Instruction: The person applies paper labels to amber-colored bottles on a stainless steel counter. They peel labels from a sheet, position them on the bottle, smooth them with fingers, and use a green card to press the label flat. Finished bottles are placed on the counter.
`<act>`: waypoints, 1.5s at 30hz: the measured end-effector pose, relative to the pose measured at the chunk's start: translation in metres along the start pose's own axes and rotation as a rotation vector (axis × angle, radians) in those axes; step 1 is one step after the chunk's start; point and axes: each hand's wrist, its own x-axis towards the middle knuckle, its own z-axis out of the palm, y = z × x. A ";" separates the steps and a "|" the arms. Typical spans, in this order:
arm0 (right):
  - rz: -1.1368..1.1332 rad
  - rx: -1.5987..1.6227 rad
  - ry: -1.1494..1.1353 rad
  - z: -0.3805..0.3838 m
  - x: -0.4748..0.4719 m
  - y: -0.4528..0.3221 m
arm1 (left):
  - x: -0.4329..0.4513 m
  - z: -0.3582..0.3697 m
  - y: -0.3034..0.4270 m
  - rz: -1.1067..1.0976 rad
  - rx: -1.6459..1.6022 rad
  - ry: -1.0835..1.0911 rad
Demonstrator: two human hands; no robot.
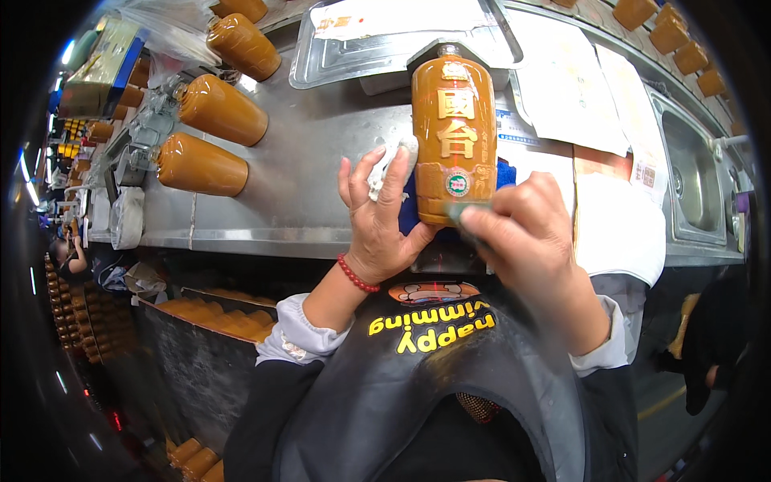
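An amber-brown glazed bottle [430,132] lies before me with its neck pointing away. Raised gold characters and a round green-and-white emblem mark its face. My left hand [382,211], with a red bead bracelet, is at its lower left; the thumb meets the base edge and the other fingers are spread. Whitish crumpled material [385,172] lies behind those fingers. In my right hand [530,229] is a small greenish pad [461,212], pressed at the bottle's lower front. Motion blurs the pad, so its exact kind is unclear. Blue cloth [506,173] shows beneath the bottle.
Several similar bottles [202,164] lie on the steel worktop [301,175] at left. A metal tray [307,60] sits behind the bottle. White sheets [560,78] spread rightward toward a steel sink [692,175]. A crate of bottles [211,322] stands below left; another person [72,259] is farther off.
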 end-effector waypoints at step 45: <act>0.603 0.003 -0.083 0.019 0.047 -0.020 | 0.030 -0.014 0.021 -0.107 0.143 -0.129</act>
